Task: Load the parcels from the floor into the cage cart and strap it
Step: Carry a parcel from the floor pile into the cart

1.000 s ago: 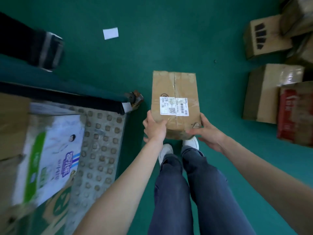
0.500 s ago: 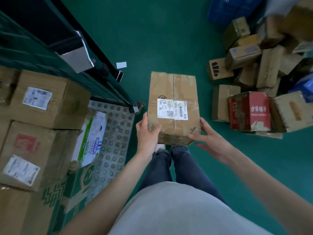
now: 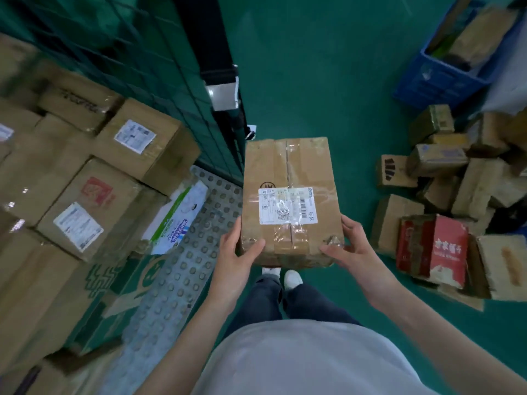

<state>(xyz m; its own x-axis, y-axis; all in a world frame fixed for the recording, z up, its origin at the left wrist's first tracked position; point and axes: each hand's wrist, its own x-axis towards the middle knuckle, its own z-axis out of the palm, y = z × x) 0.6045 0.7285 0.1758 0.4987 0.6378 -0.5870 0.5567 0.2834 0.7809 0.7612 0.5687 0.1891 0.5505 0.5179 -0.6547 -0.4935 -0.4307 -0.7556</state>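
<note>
I hold a taped brown parcel with a white shipping label in front of me, above the green floor. My left hand grips its near left corner, thumb on top. Its near right corner is gripped by my right hand, also with the thumb on top. The cage cart stands at my left, its studded grey floor partly bare, with several stacked parcels inside. A black strap with a metal buckle hangs on the cart's green mesh wall.
A pile of loose parcels lies on the floor at the right, including a red box. A blue crate holding boxes stands at the far right. My feet are below the held parcel.
The parcel has risen from the floor in both hands. My view has lifted, so more of the cart's load and the floor pile has come into sight.
</note>
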